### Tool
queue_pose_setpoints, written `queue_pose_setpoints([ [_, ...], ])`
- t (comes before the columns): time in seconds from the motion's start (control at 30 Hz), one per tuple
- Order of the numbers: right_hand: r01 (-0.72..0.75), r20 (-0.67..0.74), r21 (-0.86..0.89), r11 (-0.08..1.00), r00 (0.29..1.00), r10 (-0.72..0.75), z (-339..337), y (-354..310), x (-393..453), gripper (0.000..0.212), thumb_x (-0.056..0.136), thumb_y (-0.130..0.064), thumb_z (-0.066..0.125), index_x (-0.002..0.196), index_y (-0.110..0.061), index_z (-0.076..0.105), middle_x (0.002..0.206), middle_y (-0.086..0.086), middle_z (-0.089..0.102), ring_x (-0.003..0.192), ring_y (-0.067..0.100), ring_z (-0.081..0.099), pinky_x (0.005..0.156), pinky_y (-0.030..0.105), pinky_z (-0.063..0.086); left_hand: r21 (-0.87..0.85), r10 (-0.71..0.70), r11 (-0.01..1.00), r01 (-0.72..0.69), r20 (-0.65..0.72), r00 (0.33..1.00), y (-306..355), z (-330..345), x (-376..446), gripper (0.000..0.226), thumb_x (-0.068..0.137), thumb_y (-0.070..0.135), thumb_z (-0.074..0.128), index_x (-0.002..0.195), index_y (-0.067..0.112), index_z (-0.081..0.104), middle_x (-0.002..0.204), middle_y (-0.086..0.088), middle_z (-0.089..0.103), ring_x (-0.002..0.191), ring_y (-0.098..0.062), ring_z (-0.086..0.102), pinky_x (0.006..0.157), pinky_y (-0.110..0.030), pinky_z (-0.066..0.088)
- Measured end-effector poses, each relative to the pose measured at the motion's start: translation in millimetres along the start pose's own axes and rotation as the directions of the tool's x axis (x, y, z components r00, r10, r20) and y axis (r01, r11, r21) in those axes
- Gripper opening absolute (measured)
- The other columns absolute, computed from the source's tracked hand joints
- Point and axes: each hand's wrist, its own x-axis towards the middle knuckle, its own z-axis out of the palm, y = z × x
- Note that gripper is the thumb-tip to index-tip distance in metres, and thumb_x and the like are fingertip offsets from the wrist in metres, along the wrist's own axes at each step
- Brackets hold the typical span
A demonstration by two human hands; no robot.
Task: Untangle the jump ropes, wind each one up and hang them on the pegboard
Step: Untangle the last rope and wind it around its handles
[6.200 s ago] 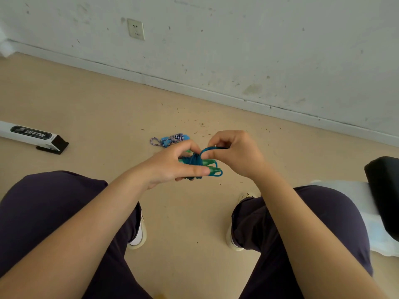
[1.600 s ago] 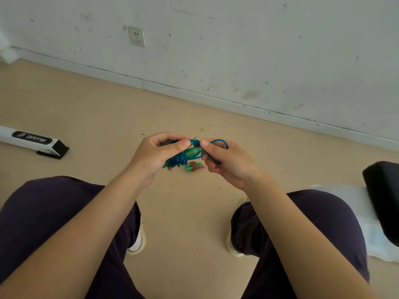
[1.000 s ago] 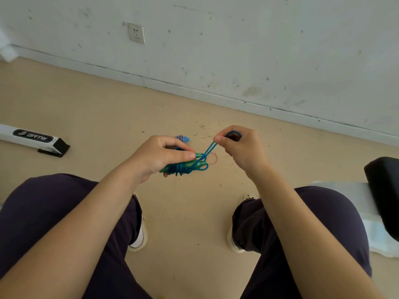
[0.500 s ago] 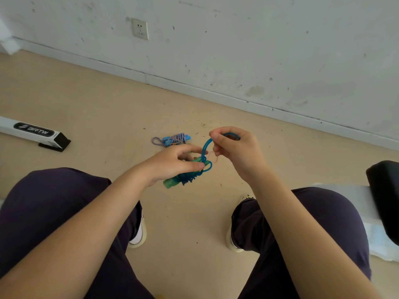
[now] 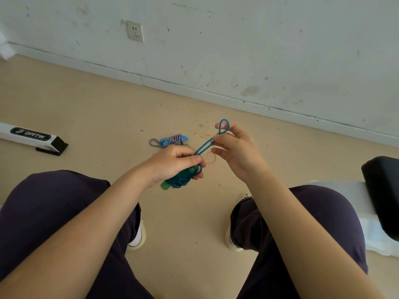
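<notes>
The person's left hand [image 5: 172, 162] is closing its grip around a wound bundle of blue jump rope [image 5: 183, 180], fingers curled over the top of it, with a green handle [image 5: 166, 185] poking out beneath the palm. Up and to the right of that grip, the right hand [image 5: 235, 147] is pinching a doubled strand of the same blue rope between thumb and fingertips, so a small loop [image 5: 223, 126] is standing above the pinch while the two lines are stretching taut down to the bundle. A thin pinkish loop [image 5: 210, 157] is hanging between the two hands (what it belongs to I cannot tell). Just beyond the left hand, on the floor [image 5: 97, 117], a second rope [image 5: 170, 140], blue-and-white braided with a light blue handle, is lying in a small heap. Farther left of the grip, a white bar with a black end [image 5: 32, 138] is lying on the floor. Beyond everything, a scuffed white wall [image 5: 259, 44] is carrying a socket [image 5: 135, 31].
</notes>
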Motion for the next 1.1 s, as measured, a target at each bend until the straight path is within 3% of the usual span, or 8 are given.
queue_pose_setpoints([
  [0.17,-0.026,0.007,0.173,0.985,1.0,0.025,0.6,-3.3,1.4,0.031,0.092,0.01,0.049,0.116,-0.008,0.052,0.074,0.006,0.059,0.057,0.016,0.054,0.069,0.032,0.051,0.097,-0.007,0.995,0.01,-0.03,1.0,-1.6,2.4,1.6,0.036,0.1,0.035,0.056,0.077,0.014,0.072,0.083,-0.005,0.077,0.072,-0.011,0.068,0.076,-0.024,0.054],
  [0.3,-0.045,0.033,0.119,0.992,0.999,0.041,-3.6,-10.8,1.0,0.03,0.092,0.007,0.047,0.118,-0.007,0.053,0.077,0.008,0.061,0.045,0.014,0.036,0.059,0.029,0.047,0.074,0.054,0.996,-0.05,-0.057,0.997,-1.4,-0.2,1.3,0.033,0.1,0.032,0.056,0.076,0.017,0.072,0.08,-0.006,0.077,0.071,-0.008,0.069,0.07,-0.018,0.053],
  [0.4,-0.02,0.057,-0.123,0.992,0.998,0.027,-8.0,-12.2,3.2,0.02,0.091,0.001,0.057,0.109,-0.008,0.06,0.068,0.003,0.054,0.045,0.013,0.032,0.057,0.029,0.042,0.105,0.088,0.991,-0.08,-0.072,0.994,-2.0,-6.2,1.1,0.027,0.1,0.025,0.057,0.082,0.011,0.072,0.078,-0.006,0.076,0.071,-0.008,0.069,0.07,-0.017,0.053],
  [0.5,0.098,0.075,-0.562,0.821,0.995,-0.067,-15.9,-7.7,8.3,0.013,0.085,-0.018,0.075,0.096,-0.018,0.068,0.066,0.002,0.048,0.059,0.015,0.04,0.061,0.028,0.036,0.126,0.088,0.989,-0.074,-0.107,0.99,-2.4,-11.7,1.9,0.031,0.101,0.023,0.056,0.08,0.004,0.069,0.078,-0.007,0.076,0.067,-0.006,0.068,0.068,-0.014,0.05],
  [0.6,0.109,0.12,-0.705,0.7,0.992,-0.034,-13.5,-1.5,8.1,0.018,0.082,-0.031,0.078,0.082,-0.015,0.071,0.067,0.004,0.048,0.06,0.012,0.038,0.057,0.025,0.032,0.237,0.069,0.97,-0.047,-0.084,0.994,-3.6,-13.2,2.0,0.035,0.101,0.025,0.055,0.075,0.005,0.067,0.076,-0.005,0.075,0.062,-0.005,0.065,0.067,-0.014,0.05],
  [0.73,0.097,0.032,-0.685,0.722,0.994,-0.104,-9.4,-3.3,7.7,0.042,0.08,-0.037,0.078,0.07,-0.001,0.061,0.053,-0.009,0.036,0.048,0.005,0.029,0.047,0.017,0.026,0.277,0.048,0.96,-0.028,-0.066,0.997,-1.1,-14.1,-1.6,0.036,0.101,0.026,0.055,0.069,0.011,0.064,0.069,0.0,0.073,0.061,-0.006,0.065,0.067,-0.018,0.049],
  [0.93,0.058,-0.065,-0.672,0.738,0.989,-0.136,-6.0,-16.3,2.6,0.054,0.073,-0.037,0.084,0.055,-0.018,0.038,0.052,-0.008,0.03,0.042,0.005,0.024,0.042,0.016,0.023,0.279,0.072,0.958,-0.06,-0.032,0.997,9.5,-11.0,-22.4,0.037,0.101,0.027,0.055,0.068,0.014,0.065,0.069,-0.002,0.073,0.065,-0.007,0.065,0.074,-0.023,0.05],
  [1.1,0.086,-0.07,-0.67,0.737,0.981,-0.178,-1.0,-37.7,-6.0,0.055,0.072,-0.039,0.085,0.054,-0.018,0.037,0.057,-0.002,0.031,0.05,0.01,0.026,0.046,0.022,0.023,0.259,0.113,0.961,-0.096,-0.05,0.992,28.8,-6.9,-37.0,0.035,0.101,0.027,0.055,0.071,0.01,0.064,0.066,-0.003,0.072,0.059,-0.006,0.063,0.063,-0.016,0.048],
])
